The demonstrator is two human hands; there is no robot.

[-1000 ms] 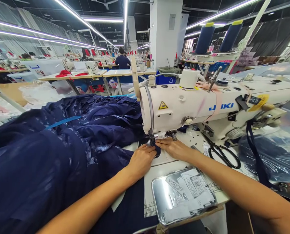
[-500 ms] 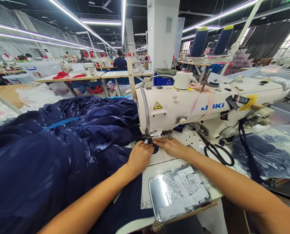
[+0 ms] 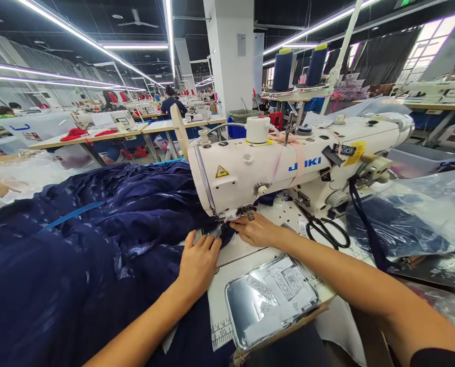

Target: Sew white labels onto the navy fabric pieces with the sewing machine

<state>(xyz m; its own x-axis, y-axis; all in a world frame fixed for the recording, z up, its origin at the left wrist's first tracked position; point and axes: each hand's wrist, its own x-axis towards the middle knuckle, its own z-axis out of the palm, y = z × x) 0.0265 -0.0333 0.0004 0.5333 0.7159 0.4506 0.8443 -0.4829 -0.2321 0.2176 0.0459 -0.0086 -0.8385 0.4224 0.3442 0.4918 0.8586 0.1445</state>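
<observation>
A white sewing machine (image 3: 246,173) stands before me, its needle area low at the left end. Dark navy fabric (image 3: 143,275) spreads in a gathered heap over the left side and runs under the machine's head. My left hand (image 3: 199,260) lies on the fabric just left of the presser foot, fingers slightly apart and holding nothing. Close under the head, my right hand (image 3: 256,229) has its fingertips together on a fold of the fabric by the needle; the tips are partly hidden.
Right of my right hand lie black-handled scissors (image 3: 327,232). A metal tray (image 3: 243,326) with printed labels sits at the table's front edge. Plastic-wrapped dark cloth (image 3: 411,219) lies on the right. Two navy thread cones (image 3: 283,71) stand behind. A person (image 3: 173,103) sits farther back.
My left hand has moved away from the needle to the left, and its fingers have spread. My right hand stays by the presser foot. The view has turned to the right.
</observation>
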